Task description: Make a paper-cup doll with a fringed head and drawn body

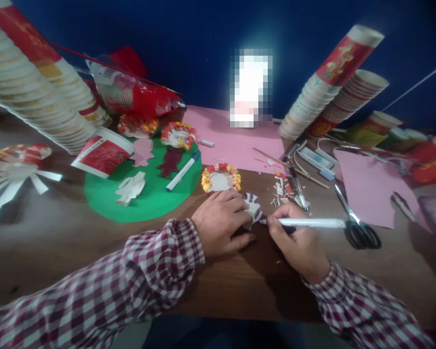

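1. Your left hand [223,224] lay palm-down, thumb apart from fingers, over the small white paper cutout with purple edging [253,208] at the frame's centre, seemingly steadying it.
2. Your right hand [294,237] pinched the slim white marker [312,223] near its tip, likely for fine control at the cutout's edge.
3. Black-handled metal scissors [361,236] lay right of centre, perhaps for easy reach.

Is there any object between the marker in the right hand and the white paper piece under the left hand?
Nothing visible: the tip of the marker in the right hand is at the right edge of the paper piece. The left hand covers its left part.
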{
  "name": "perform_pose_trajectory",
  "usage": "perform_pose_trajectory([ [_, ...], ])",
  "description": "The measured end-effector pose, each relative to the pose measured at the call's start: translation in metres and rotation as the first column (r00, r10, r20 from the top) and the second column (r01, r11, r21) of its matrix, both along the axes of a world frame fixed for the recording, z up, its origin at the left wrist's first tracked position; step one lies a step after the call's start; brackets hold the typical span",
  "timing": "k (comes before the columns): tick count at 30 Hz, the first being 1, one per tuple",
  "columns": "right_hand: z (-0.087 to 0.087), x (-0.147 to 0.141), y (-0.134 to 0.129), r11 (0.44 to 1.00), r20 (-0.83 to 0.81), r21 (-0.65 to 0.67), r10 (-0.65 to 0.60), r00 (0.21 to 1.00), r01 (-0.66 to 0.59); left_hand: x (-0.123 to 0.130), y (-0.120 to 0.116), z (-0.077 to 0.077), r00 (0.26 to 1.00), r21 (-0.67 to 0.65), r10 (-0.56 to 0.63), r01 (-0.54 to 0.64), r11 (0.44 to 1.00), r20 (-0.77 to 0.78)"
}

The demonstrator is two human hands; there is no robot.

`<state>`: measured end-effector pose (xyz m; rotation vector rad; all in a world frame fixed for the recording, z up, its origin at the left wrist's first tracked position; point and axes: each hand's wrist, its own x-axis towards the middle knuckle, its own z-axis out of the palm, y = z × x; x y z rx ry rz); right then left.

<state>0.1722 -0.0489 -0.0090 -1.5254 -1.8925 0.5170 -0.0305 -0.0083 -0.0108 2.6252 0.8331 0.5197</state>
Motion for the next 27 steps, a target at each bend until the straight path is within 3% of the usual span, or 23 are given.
perform_pose_trajectory([
  [27,0.0039,-0.0027,-0.0002,0.999,0.023,-0.027,0.032,0.999,-0.032,0.0001,-0.0002,-0.0008,1.000,0.011,-0.005,0.005,1.000,0.021],
])
